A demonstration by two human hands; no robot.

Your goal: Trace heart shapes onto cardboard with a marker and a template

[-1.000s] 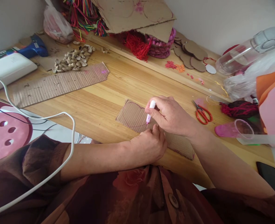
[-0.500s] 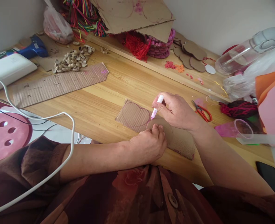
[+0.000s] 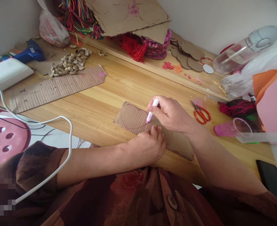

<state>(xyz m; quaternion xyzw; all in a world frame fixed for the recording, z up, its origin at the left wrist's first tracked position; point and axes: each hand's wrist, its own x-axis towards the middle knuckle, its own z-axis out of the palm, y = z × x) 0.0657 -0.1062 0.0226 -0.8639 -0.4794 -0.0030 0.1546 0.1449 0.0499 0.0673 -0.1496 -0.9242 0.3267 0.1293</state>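
Note:
My right hand (image 3: 170, 113) pinches a white marker (image 3: 152, 110) with a pink tip. The tip points down at the edge of a cardboard cutout (image 3: 149, 126) with a rounded side. My left hand (image 3: 150, 142) lies on that cutout with curled fingers, pressing it onto a strip of corrugated cardboard (image 3: 182, 145); the hands hide much of its outline. On the strip's left part shows a drawn, heart-like outline (image 3: 138, 108) in dark pink.
Red-handled scissors (image 3: 201, 114) and a pink plastic cup (image 3: 227, 128) lie to the right. A long cardboard piece (image 3: 58, 89), nutshell-like bits (image 3: 69, 62) and a blue glue gun (image 3: 33, 51) are at left. A white cable (image 3: 70, 135) crosses over my left sleeve.
The marker tip has moved a little left and towards me along the cutout's edge. My left hand stays on the cutout. The whole view has shifted slightly.

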